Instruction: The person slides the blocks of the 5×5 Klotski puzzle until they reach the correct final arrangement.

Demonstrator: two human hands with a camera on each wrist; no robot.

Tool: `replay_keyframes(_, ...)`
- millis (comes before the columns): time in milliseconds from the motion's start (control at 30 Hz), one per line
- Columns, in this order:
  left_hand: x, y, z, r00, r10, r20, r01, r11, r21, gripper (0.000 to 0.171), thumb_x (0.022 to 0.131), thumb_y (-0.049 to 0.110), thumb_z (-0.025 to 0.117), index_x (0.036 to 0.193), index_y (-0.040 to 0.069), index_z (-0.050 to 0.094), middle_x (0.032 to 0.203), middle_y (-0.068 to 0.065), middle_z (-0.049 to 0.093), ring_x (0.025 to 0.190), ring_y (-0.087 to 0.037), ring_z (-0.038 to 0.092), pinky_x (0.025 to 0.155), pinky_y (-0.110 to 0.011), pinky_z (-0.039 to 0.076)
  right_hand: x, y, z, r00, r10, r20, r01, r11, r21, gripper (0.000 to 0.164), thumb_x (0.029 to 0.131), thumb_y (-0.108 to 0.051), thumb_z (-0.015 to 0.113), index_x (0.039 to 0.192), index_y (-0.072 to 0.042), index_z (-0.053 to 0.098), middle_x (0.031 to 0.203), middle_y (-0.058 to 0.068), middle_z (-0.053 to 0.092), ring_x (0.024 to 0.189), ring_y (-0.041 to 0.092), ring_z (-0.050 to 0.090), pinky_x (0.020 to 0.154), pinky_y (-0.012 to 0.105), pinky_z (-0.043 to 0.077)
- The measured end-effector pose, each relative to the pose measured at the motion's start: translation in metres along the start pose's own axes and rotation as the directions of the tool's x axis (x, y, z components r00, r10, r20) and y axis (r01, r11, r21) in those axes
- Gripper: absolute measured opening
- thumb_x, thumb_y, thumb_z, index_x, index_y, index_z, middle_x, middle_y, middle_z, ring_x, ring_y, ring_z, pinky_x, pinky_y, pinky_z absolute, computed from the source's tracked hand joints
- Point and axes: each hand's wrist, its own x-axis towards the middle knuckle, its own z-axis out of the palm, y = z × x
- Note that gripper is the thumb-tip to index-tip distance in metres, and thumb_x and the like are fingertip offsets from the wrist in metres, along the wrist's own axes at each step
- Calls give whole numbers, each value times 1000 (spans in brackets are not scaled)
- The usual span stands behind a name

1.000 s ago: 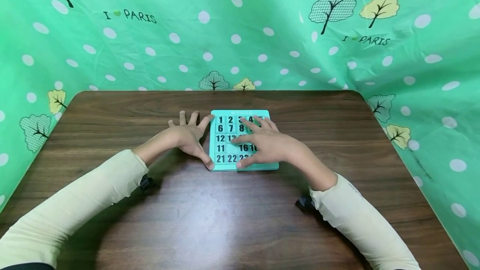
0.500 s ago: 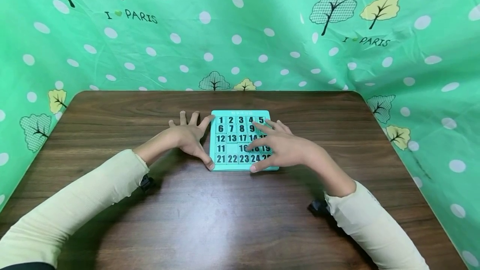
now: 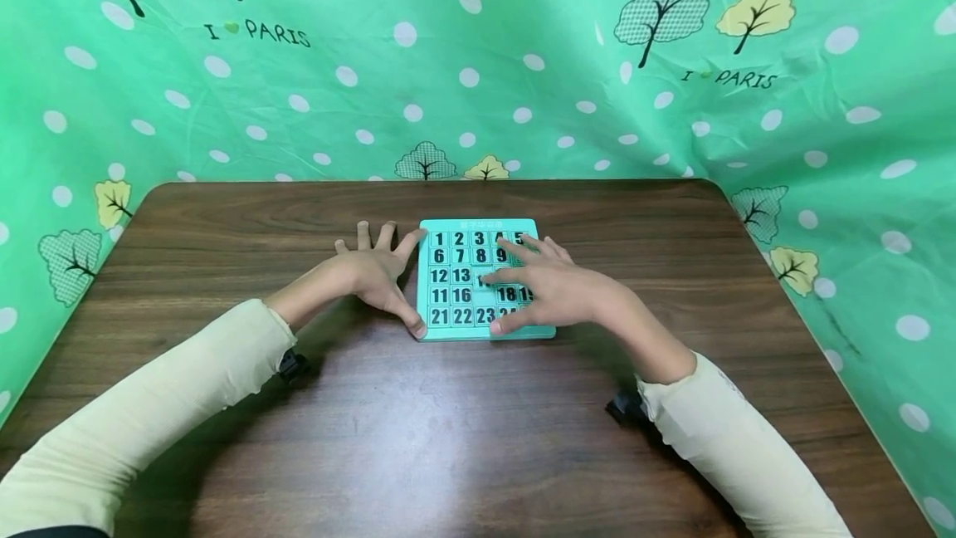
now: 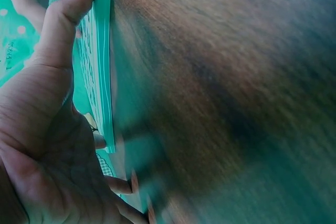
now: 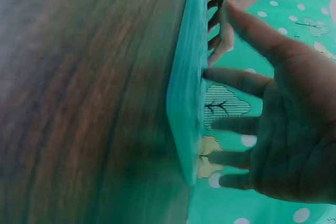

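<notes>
A turquoise number sliding puzzle (image 3: 456, 335) lies flat on the table. My left hand (image 3: 373, 272) is spread at its left side, the thumb on the lower left corner and the index finger at the upper left one. Over the right half reaches my right hand (image 3: 556, 289), fingers extended. Its index fingertip touches a tile (image 3: 480, 282) in the third row, whose number is mostly covered. Below that tile is a gap, right of tile 16 (image 3: 461, 295). In the right wrist view, the index finger (image 5: 236, 80) meets the puzzle's face while the other fingers stay raised.
The dark wood-grain table (image 3: 418, 438) extends around the puzzle on all sides. Behind it and along the sides hangs a green curtain (image 3: 478, 48) with white dots and printed trees. A black wrist device (image 3: 626, 409) sits under the right sleeve, another (image 3: 293, 365) under the left.
Tile 16 has slid left into the gap, so the gap now sits one column further right. My right hand moved right, then back left and up to the third row. The left hand stayed put.
</notes>
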Motion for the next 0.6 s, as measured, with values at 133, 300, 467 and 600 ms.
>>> replay_keyframes(133, -2, 0, 0, 1000, -4, -4, 4, 1000, 4, 165, 67, 83, 96, 182, 34, -12, 187, -30, -12, 166, -71, -17, 124, -96, 3, -1, -6, -2, 999, -53, 4, 53, 999, 11, 66, 95, -63, 85, 150, -28, 75, 188, 18, 25, 175, 57, 8, 137, 81, 5)
replay_keyframes(300, 7, -5, 3, 1000, -18, -10, 19, 1000, 22, 173, 56, 93, 94, 181, 37, -12, 188, -30, -10, 166, -71, -15, 123, -97, 5, 19, -21, 4, 998, -64, 5, 64, 998, -10, 79, 95, -68, 83, 164, -38, 60, 192, 15, 12, 177, 53, 6, 139, 78, 3)
replay_keyframes(467, 15, -9, 8, 999, -36, -2, 37, 999, 29, 178, 51, 100, 90, 180, 39, -15, 188, -28, -10, 168, -70, -15, 125, -96, 5, 37, -34, 7, 996, -57, 61, 60, 997, -45, 87, 95, -75, 78, 172, -47, 46, 193, 9, -1, 178, 49, -1, 141, 74, -2)
replay_keyframes(600, 10, -4, 5, 1000, -27, 0, 27, 999, 26, 174, 57, 93, 93, 181, 35, -13, 187, -30, -10, 167, -71, -15, 124, -96, 5, 34, -30, 5, 998, -20, 67, 25, 997, -70, 84, 96, -73, 79, 170, -46, 50, 193, 10, 2, 178, 50, -2, 140, 74, -3)
